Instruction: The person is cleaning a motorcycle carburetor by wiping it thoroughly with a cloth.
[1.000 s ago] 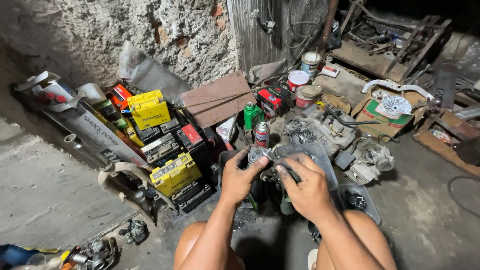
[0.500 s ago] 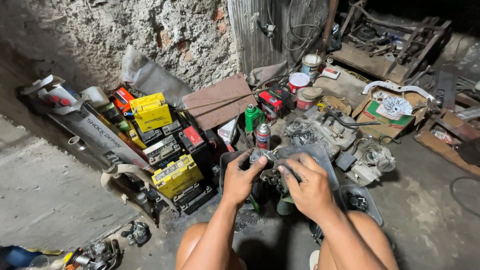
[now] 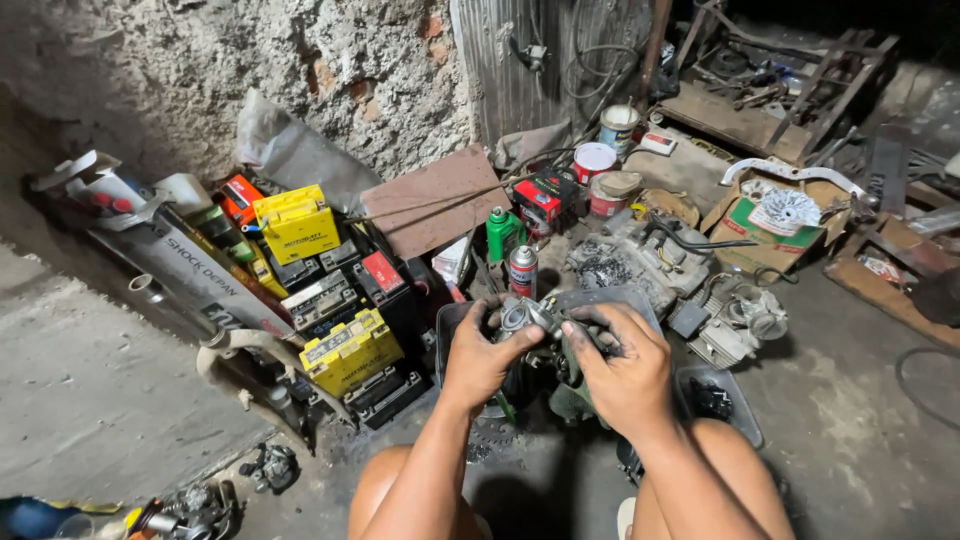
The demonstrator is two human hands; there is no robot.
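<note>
Presently gripped between both: small metal engine part (image 3: 528, 317), long axis 9-to-3. Left hand (image 3: 478, 357) clasping at 8 o'clock; right hand (image 3: 622, 368) pinching at 4 o'clock, equally near.

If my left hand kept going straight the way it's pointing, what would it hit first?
Past the small metal part that the left hand holds, probably the spray can just beyond; depth is hard to judge.

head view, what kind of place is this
Most likely a small motorcycle repair workshop, worked on the floor. Yellow and black batteries are stacked by the rough wall, an engine lies stripped, and both hands hold a greasy metal part.
</note>
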